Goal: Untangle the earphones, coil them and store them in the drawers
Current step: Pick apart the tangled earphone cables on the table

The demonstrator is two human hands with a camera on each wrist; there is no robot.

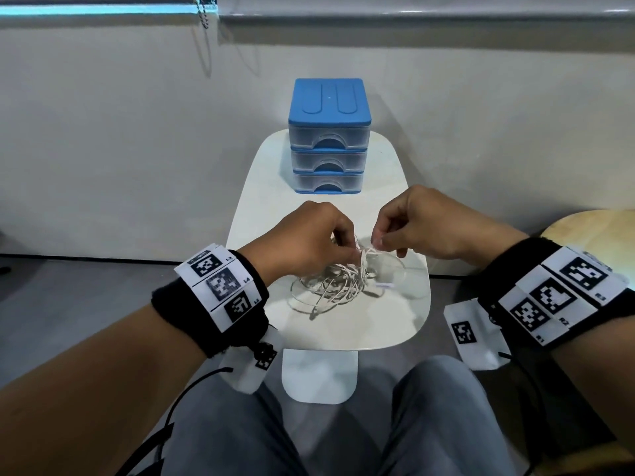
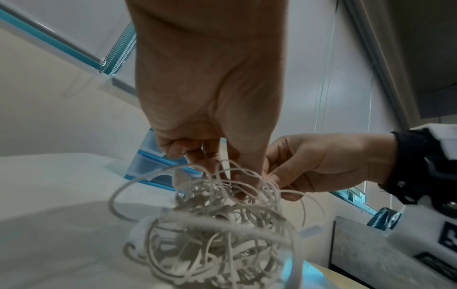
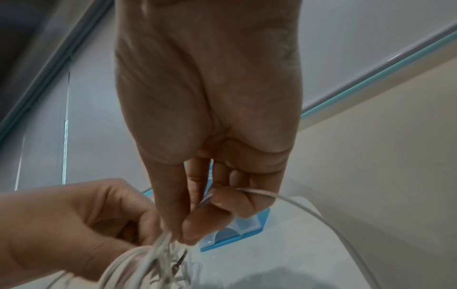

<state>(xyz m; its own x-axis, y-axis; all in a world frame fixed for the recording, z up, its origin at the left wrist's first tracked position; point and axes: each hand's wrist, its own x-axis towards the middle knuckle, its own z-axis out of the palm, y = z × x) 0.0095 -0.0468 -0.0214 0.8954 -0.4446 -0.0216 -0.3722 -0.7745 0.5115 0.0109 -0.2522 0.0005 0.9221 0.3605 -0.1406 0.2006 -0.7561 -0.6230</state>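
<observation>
A tangled heap of white earphones [image 1: 338, 286] lies in a clear glass dish [image 1: 402, 273] near the front of the small white table [image 1: 268, 187]. Both hands hover over the heap. My left hand [image 1: 347, 250] pinches strands at the top of the tangle [image 2: 222, 224]. My right hand [image 1: 376, 242] pinches cable between thumb and fingers, and a loop of it [image 3: 296, 201] arcs away to the right. A metal jack plug [image 3: 179, 261] shows just under the fingers. The blue and clear three-drawer unit [image 1: 329, 139] stands at the back of the table with all drawers closed.
The table is narrow and ends close to my knees [image 1: 443, 424]. A round wooden stool [image 1: 591, 228] stands to the right. A wall rises behind the drawers, and a blind's bead chain [image 1: 202, 15] hangs at the upper left.
</observation>
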